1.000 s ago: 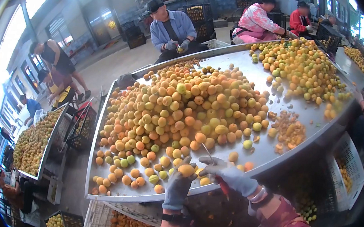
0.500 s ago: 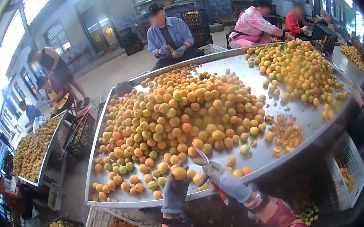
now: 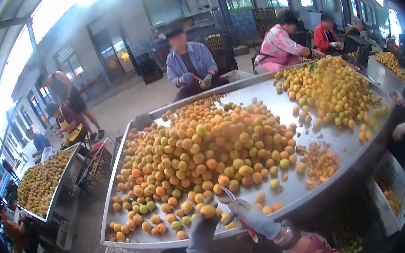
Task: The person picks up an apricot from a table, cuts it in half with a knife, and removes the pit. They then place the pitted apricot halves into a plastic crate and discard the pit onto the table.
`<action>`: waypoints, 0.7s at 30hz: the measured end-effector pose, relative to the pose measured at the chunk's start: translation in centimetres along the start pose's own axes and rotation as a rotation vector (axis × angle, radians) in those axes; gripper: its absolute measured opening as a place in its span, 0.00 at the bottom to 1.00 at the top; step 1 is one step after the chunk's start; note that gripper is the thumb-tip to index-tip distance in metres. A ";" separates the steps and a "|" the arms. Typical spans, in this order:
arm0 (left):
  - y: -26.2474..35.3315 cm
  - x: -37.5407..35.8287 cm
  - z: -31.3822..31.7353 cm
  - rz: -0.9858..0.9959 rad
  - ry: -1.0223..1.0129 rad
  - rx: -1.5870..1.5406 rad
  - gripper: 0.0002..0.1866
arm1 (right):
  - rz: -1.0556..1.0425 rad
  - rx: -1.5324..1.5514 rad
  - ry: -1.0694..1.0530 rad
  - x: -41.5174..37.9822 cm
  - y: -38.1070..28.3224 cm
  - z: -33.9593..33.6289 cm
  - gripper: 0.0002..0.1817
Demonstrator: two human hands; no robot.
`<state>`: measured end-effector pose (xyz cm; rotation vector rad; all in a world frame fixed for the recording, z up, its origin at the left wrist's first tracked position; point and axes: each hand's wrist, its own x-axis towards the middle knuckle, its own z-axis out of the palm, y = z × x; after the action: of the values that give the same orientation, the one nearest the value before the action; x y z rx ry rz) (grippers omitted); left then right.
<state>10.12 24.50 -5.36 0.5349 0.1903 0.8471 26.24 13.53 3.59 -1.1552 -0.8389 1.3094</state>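
My left hand (image 3: 202,235), in a grey glove, is closed around an orange-yellow apricot (image 3: 208,211) just above the near edge of the metal table (image 3: 146,239). My gloved right hand (image 3: 259,220) grips a small knife (image 3: 228,194) with a thin curved metal blade and a red handle. The blade points up and left, close to the held apricot but apparently apart from it. A large heap of apricots (image 3: 200,146), mostly orange with some green ones, lies right in front of both hands. Loose apricots surround my left hand.
Cut apricot pieces (image 3: 320,161) lie to the right. Beyond them is a second heap (image 3: 330,88). A white crate (image 3: 393,191) stands below the right edge. Across the table sits a person in a blue shirt (image 3: 189,66); others work farther off. Another fruit-covered table (image 3: 46,181) is at left.
The view has tilted, shifting the table and hands slightly down and right in the picture. Both hands keep their holds on the apricot and knife. The person in blue has raised their hands a little.
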 end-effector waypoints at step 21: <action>0.3 -0.6 1.2 -0.022 0.024 0.132 0.31 | 0.049 0.044 -0.012 0.1 0.6 -0.1 0.24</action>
<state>10.02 23.77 -4.24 0.6454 0.2753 0.8239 26.17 13.52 2.94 -1.1407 -0.7904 1.3699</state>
